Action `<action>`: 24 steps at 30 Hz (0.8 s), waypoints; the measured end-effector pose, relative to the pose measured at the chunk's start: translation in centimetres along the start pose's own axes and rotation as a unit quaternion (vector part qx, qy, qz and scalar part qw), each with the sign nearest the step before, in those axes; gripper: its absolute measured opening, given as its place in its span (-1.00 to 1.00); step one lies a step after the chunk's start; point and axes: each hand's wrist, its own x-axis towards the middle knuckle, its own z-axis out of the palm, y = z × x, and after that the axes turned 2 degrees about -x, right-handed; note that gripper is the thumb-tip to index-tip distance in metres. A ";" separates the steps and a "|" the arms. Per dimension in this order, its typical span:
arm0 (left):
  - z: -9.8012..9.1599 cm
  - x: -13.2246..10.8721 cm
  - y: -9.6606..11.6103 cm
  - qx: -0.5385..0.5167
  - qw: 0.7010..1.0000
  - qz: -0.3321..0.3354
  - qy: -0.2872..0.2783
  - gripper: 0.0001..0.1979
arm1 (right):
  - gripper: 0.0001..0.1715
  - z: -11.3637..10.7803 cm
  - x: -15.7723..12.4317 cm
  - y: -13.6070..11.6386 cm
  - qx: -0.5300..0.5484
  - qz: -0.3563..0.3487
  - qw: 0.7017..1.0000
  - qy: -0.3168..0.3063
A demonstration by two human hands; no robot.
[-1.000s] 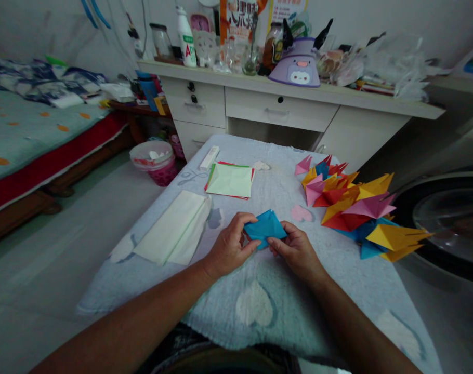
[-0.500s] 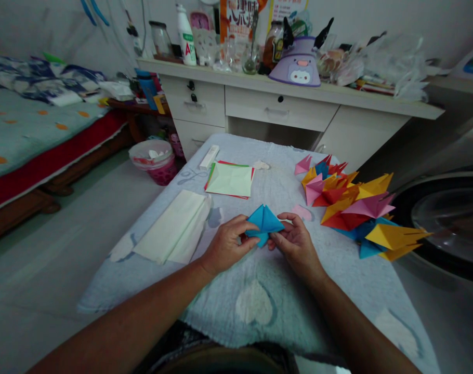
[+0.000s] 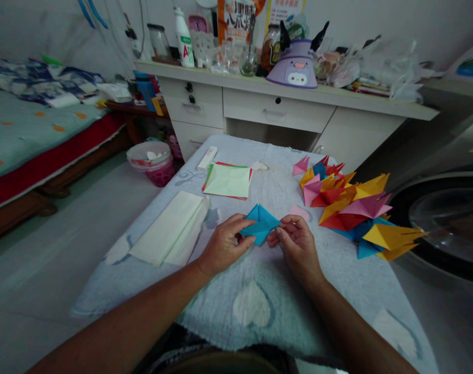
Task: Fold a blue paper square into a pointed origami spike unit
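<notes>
A folded blue paper piece [image 3: 260, 223] is held just above the towel-covered table [image 3: 260, 306], between both hands. My left hand [image 3: 224, 245] pinches its left side with thumb and fingers. My right hand [image 3: 297, 244] pinches its right corner, fingers curled. To the right lies a pile of folded paper shapes [image 3: 353, 208] in yellow, red, pink and blue.
A stack of coloured paper sheets [image 3: 228, 180] lies further back, a white folded cloth or paper bundle [image 3: 170, 228] to the left. A white desk with drawers [image 3: 275, 106] full of clutter stands behind. A pink bin [image 3: 153, 161] and a bed [image 3: 29, 130] are left.
The blue piece has been turned and opened up between the fingers, its pointed flaps now raised. The hands have shifted slightly away from me; the camera dipped a little.
</notes>
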 end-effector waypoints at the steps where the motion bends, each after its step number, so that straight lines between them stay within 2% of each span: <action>1: 0.0 -0.1 0.0 -0.004 1.000 -0.005 0.002 -0.74 | -0.66 0.0 0.0 0.0 -0.001 0.000 1.000 0.003; 4: 0.0 -0.1 0.0 -0.005 1.000 -0.021 -0.004 -0.75 | -0.69 -0.1 0.0 0.1 -0.009 0.003 1.000 0.003; 8: 0.0 0.0 0.1 0.018 0.998 -0.034 -0.042 -0.74 | -0.73 -0.3 0.1 0.4 -0.022 0.006 1.000 -0.001; 12: -0.2 0.4 0.7 0.026 0.997 -0.050 -0.043 -0.69 | -0.74 -0.3 0.1 0.5 -0.014 0.007 1.000 0.004; 17: -0.9 2.1 2.2 0.027 0.996 -0.060 -0.056 -0.68 | -0.78 -0.3 0.1 0.2 -0.001 -0.015 1.000 0.013; 19: -1.0 3.0 2.6 0.019 0.996 -0.063 -0.067 -0.75 | -0.79 -0.3 0.1 0.1 0.004 -0.027 0.999 0.023; 24: 0.2 4.1 2.0 -0.013 0.997 -0.065 -0.041 -0.72 | -0.76 -0.8 0.3 0.2 -0.011 -0.052 0.997 0.056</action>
